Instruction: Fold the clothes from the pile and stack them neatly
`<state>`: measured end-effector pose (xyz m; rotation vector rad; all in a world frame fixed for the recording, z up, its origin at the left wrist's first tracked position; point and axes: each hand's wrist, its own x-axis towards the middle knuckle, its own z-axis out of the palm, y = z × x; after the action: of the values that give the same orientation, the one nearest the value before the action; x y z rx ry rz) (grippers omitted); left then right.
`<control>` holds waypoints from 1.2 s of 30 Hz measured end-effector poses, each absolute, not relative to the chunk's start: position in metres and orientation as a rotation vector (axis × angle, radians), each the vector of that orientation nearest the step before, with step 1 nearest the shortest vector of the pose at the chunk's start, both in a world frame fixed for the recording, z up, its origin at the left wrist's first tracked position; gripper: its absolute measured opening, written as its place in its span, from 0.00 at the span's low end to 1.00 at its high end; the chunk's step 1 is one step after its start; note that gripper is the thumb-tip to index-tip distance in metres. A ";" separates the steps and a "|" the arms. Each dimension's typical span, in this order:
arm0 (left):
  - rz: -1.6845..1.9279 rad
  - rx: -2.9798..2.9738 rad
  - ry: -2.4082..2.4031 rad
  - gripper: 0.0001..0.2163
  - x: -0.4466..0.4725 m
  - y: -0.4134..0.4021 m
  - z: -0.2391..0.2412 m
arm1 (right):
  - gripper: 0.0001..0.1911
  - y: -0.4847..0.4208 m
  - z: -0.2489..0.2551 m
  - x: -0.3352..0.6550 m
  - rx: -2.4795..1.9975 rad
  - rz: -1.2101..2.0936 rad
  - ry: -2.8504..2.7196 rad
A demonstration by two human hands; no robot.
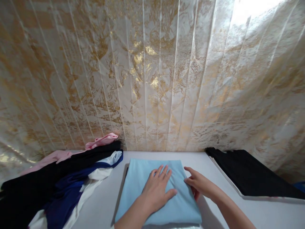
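A folded light blue cloth (140, 187) lies on the white table (209, 165) in front of me. My left hand (157, 187) rests flat on top of it, fingers stretched out and slightly apart. At the cloth's right edge, my right hand (199, 183) touches the fold with its fingers extended; the fingertips sit against or just under the edge.
A loose heap of clothes (59, 181) in black, navy, white and pink covers the table's left side. A folded black garment (250, 175) lies on the right over something white. A gold-and-white patterned curtain (152, 73) hangs right behind the table.
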<state>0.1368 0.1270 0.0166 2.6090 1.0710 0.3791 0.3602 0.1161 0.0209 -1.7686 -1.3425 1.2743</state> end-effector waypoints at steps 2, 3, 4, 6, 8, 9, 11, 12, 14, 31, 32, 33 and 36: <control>0.406 2.615 1.102 0.33 0.138 0.127 0.013 | 0.34 0.114 0.020 0.357 -1.813 1.226 -1.410; 0.414 2.615 1.112 0.33 0.139 0.127 0.012 | 0.34 0.114 0.020 0.356 -1.833 1.201 -1.422; 0.418 2.615 1.118 0.34 0.140 0.127 0.012 | 0.33 0.114 0.020 0.354 -1.848 1.189 -1.423; 0.421 2.614 1.128 0.34 0.141 0.126 0.011 | 0.31 0.114 0.021 0.354 -1.874 1.163 -1.462; 0.426 2.613 1.140 0.35 0.142 0.126 0.010 | 0.29 0.111 0.023 0.354 -1.916 1.089 -1.581; 0.431 2.612 1.147 0.35 0.142 0.125 0.010 | 0.29 0.110 0.024 0.355 -1.936 1.035 -1.655; 0.442 2.605 1.160 0.37 0.142 0.125 0.009 | 0.28 0.106 0.026 0.357 -1.963 0.947 -1.778; 0.450 2.602 1.165 0.37 0.142 0.125 0.008 | 0.28 0.105 0.027 0.358 -1.989 0.917 -1.817; 0.463 2.597 1.178 0.38 0.142 0.125 0.007 | 0.30 0.103 0.032 0.358 -2.075 0.837 -1.874; 0.418 2.580 1.852 0.24 0.099 0.139 0.006 | 0.29 0.116 -0.003 0.288 -1.971 -0.049 -2.137; 0.418 2.545 1.928 0.25 0.091 0.140 0.006 | 0.29 0.115 -0.001 0.288 -1.976 -0.053 -2.133; 0.417 2.507 2.004 0.26 0.083 0.140 0.006 | 0.29 0.115 0.000 0.288 -1.982 -0.057 -2.128; 0.414 2.415 2.154 0.29 0.069 0.137 0.002 | 0.29 0.114 0.000 0.285 -2.002 -0.059 -2.115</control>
<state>0.0689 0.1365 0.0024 2.4147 2.1538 0.4135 0.2848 0.1143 0.0004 -2.0024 -2.1148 -0.0595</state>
